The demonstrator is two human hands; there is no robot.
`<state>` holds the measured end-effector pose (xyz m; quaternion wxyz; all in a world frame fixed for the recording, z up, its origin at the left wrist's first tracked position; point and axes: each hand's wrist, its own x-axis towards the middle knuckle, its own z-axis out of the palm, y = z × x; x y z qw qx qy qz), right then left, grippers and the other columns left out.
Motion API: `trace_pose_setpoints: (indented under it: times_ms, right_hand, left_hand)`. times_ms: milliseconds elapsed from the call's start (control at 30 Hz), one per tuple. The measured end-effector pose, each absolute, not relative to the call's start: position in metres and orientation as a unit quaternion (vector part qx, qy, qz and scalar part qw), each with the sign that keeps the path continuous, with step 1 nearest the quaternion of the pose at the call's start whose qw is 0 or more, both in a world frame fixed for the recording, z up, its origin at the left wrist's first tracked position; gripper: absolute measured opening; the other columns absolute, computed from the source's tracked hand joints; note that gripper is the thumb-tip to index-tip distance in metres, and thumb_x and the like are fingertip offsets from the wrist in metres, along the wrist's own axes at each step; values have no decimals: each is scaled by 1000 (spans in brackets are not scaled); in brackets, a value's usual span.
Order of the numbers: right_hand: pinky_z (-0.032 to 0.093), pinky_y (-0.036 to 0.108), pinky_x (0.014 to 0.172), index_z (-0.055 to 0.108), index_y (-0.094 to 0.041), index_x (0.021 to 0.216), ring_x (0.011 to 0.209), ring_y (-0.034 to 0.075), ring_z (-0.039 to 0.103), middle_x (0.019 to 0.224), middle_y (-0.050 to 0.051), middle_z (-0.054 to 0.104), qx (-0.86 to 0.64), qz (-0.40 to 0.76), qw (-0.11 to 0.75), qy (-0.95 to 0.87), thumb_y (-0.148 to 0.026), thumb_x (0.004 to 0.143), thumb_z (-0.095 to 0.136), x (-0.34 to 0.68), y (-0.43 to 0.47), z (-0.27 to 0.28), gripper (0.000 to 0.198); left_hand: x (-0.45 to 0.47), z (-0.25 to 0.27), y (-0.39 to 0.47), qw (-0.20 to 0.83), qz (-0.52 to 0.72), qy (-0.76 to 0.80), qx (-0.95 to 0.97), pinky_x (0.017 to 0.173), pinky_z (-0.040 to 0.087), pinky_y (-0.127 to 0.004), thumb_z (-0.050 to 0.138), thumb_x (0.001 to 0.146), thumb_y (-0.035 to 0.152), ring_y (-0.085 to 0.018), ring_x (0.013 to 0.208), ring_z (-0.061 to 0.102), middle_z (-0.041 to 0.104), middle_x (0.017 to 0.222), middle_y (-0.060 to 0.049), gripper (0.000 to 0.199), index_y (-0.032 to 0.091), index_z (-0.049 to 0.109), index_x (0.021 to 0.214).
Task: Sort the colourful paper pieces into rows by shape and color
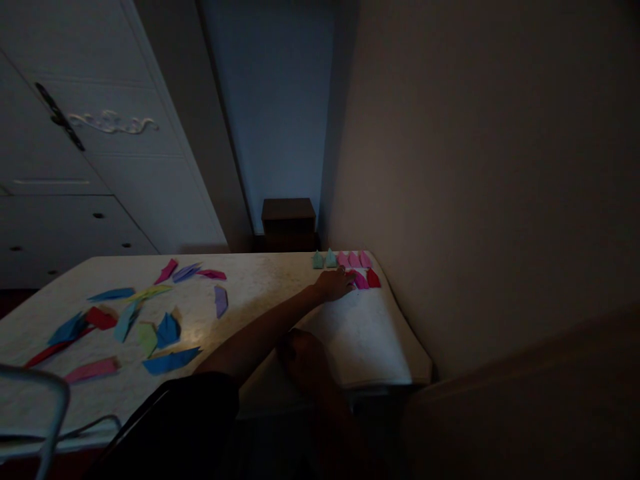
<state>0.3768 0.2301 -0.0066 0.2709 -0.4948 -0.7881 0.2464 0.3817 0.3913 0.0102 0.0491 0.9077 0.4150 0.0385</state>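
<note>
My left hand (336,284) reaches across to the right end of the table, its fingers closed at the edge of a magenta folded paper (360,281). Just right of that piece lies a red folded paper (373,278). Behind them, along the far edge, stands a row of pink folded papers (353,259) and two pale green ones (317,260). My right hand (303,357) is curled near the table's front edge, under my left forearm. It is too dark there to make out anything inside its fingers.
Many loose folded papers are scattered over the left of the table (270,287), among them a lilac piece (221,301) and a blue one (168,330). A grey metal tube (57,407) curves up at lower left. A wall borders the table's right side; a brown cabinet (289,210) stands behind.
</note>
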Motion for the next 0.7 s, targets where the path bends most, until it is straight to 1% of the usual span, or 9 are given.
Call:
trace_pose_setpoints:
  times_ms: [100, 200, 367, 433, 700]
  right_hand:
    - [41, 25, 68, 67, -17, 86, 76, 16, 63, 86, 6, 70, -494, 247, 273, -788, -18, 88, 51, 377, 230, -8, 16]
    - [41, 25, 69, 68, -16, 87, 77, 17, 63, 87, 7, 71, -488, 236, 279, -792, -16, 86, 52, 377, 231, -10, 15]
    - [41, 25, 70, 69, -17, 84, 79, 17, 63, 86, 6, 71, -486, 215, 268, -804, -16, 82, 57, 377, 231, -13, 12]
    - [41, 25, 71, 70, -18, 84, 79, 17, 63, 86, 6, 71, -485, 211, 262, -807, -16, 81, 58, 377, 231, -14, 13]
    - [41, 26, 67, 72, -16, 80, 73, 18, 63, 82, 8, 71, -489, 207, 249, -810, -18, 81, 58, 376, 231, -15, 14]
  left_hand:
    - [384, 10, 392, 50, 42, 418, 906, 75, 51, -38, 41, 93, 46, -28, 97, 64, 50, 131, -15, 47, 28, 41, 136]
    - [384, 9, 390, 43, 54, 425, 902, 76, 51, -37, 41, 93, 47, -28, 98, 63, 51, 129, -15, 46, 25, 43, 134]
    - [380, 7, 386, 35, 62, 442, 894, 77, 50, -36, 38, 95, 47, -26, 99, 63, 54, 122, -13, 38, 21, 57, 116]
    - [378, 6, 384, 33, 64, 448, 891, 77, 50, -36, 38, 95, 47, -26, 98, 63, 54, 121, -13, 39, 20, 58, 112]
    - [383, 8, 382, 54, 63, 479, 874, 81, 50, -37, 40, 94, 52, -26, 102, 62, 54, 122, -13, 42, 20, 56, 116]
